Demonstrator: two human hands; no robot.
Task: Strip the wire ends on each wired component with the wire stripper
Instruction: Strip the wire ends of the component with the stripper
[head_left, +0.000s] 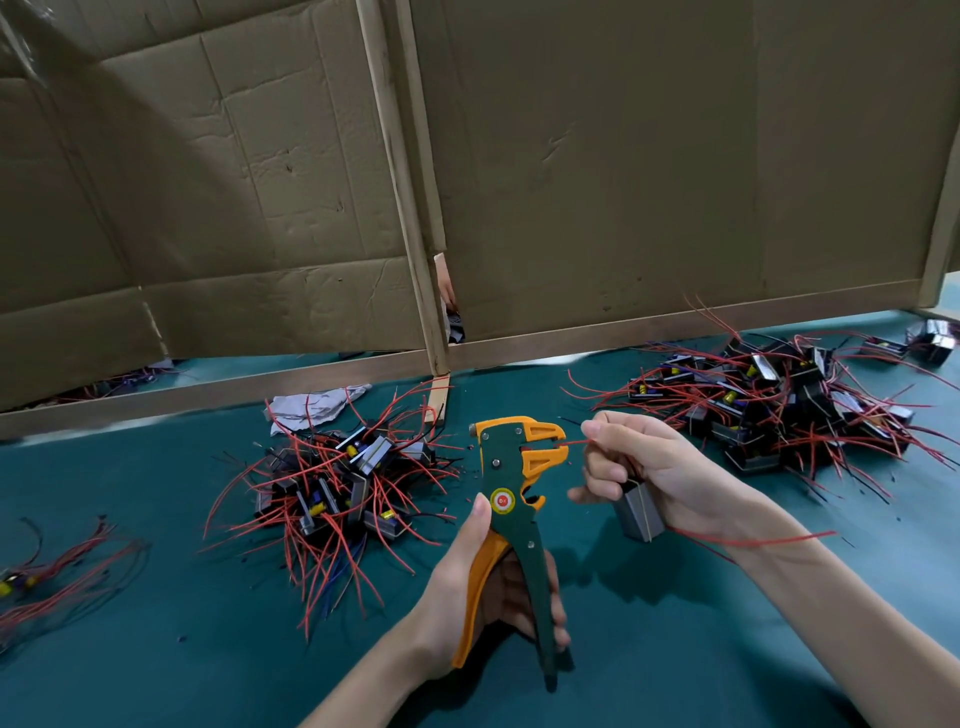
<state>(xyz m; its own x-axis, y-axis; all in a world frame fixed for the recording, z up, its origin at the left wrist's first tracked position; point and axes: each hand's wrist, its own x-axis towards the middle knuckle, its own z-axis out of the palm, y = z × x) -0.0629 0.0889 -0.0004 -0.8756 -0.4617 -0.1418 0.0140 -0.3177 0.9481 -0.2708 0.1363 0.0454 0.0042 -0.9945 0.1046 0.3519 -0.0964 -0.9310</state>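
Head view. The left hand (483, 597) grips the wire stripper (511, 499) upright by its two handles, fingers curled round the green one, thumb lying up along the tool body. The orange head points toward the right hand (639, 467). That hand pinches a red wire (574, 441) between thumb and forefinger; its other fingers hold the grey block-shaped wired component (638, 512) under the palm. The free end of the wire sits in the gap of the stripper head. Whether bare conductor shows yet cannot be told. A second red lead (753, 540) trails from the component across the right wrist.

The green worktop (156, 649) carries one pile of components (332, 483) with red leads at mid-worktop, and a larger pile (769, 410) toward the far right corner. A loose wire bundle (62, 566) lies at the left edge. A grey cloth (306, 405) lies at the far edge, against the cardboard partition (623, 156).

Step in hand, judged: the wire end is seated and ready for the strip stroke. The next move likely calls for a full squeeze of the handles, with the right hand keeping the wire straight and steady. The trailing lead then needs the same treatment. Which pile is finished cannot be told.
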